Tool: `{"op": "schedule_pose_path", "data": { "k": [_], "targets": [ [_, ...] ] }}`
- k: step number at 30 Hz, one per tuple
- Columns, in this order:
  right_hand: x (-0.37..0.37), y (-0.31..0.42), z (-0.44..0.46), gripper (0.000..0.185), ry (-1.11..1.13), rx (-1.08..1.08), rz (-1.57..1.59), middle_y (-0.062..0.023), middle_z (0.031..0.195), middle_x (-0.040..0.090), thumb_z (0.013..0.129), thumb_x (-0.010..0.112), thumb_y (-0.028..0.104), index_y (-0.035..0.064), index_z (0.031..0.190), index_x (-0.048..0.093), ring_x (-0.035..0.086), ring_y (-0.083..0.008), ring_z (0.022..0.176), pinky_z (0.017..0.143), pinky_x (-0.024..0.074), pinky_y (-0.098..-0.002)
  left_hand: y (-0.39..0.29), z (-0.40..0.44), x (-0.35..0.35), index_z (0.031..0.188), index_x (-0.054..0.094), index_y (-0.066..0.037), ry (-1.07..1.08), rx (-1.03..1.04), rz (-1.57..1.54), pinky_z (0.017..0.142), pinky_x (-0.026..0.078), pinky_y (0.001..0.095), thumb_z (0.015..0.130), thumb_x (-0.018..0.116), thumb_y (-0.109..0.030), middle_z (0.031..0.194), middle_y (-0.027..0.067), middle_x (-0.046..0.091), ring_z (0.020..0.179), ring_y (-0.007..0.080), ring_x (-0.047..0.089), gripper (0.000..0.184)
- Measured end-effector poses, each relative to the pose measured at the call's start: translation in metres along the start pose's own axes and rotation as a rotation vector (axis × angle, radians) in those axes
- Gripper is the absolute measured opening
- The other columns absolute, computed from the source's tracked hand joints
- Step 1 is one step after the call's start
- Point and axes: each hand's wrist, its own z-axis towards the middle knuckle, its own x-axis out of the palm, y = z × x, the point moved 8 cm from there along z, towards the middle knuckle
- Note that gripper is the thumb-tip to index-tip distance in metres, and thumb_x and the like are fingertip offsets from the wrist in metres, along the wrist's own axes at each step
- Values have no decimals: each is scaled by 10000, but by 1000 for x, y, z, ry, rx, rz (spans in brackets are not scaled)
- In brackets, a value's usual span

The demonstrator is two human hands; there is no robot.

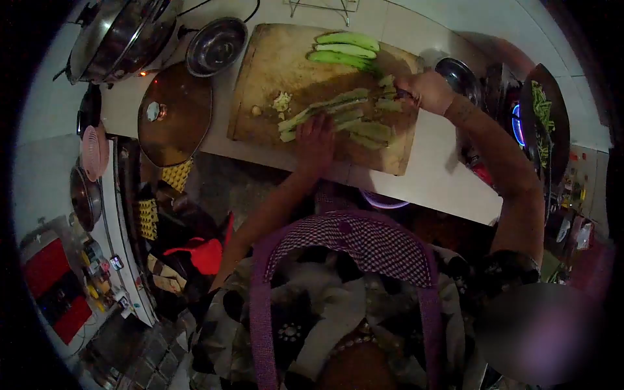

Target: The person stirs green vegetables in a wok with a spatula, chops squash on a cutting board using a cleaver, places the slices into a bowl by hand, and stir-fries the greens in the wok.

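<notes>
On the wooden cutting board [273,62] my left hand [316,144] presses its fingers down on long pale green vegetable strips [348,103]. At the board's right side my right hand [426,92] is closed round the dark handle of a knife [404,95]; its blade is hard to make out. Short cut pieces [389,104] lie just below and left of that hand. Several peeled green vegetable lengths [343,49] rest at the board's far edge. A small heap of chopped garlic [282,101] sits left of the strips.
A wok [564,130] with green vegetables stands over a blue flame [517,123] at the right. Behind my right hand is a metal bowl [457,75]. To the left are a glass lid [188,130], another metal bowl [218,45] and a large steel pot [123,39].
</notes>
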Motion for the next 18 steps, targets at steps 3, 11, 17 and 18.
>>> {"op": "schedule_pose_path", "data": {
  "k": [3,11,17,18],
  "targets": [
    [27,-5,-4,252,-77,67,-5,-128,845,592,759,609,203,131,991,544,592,-342,760,615,487,-409,-2,-2,-3,1158,568,-97,-1,-7,26,958,322,523,851,557,-240,1209,130,529,1135,345,449,339],
    [9,14,-36,293,-537,-187,96,-105,772,606,814,593,353,129,1001,569,600,-319,800,652,493,-408,1,-10,3,1124,568,-51,116,48,16,987,287,507,822,545,-267,1203,148,510,1131,361,433,372],
    [-28,2,-72,451,-508,-42,372,-127,894,628,694,747,257,71,1067,576,609,-284,766,672,490,-345,1,14,-21,1129,555,-38,7,39,-260,977,310,502,800,597,-212,1195,161,505,1158,390,401,375],
    [-26,-4,-82,446,-521,52,468,-125,875,631,707,739,271,73,1072,577,609,-264,754,662,487,-334,-6,26,-33,1129,551,-35,-34,60,-299,977,313,495,799,602,-196,1195,161,504,1162,393,397,371]
  ]
}}
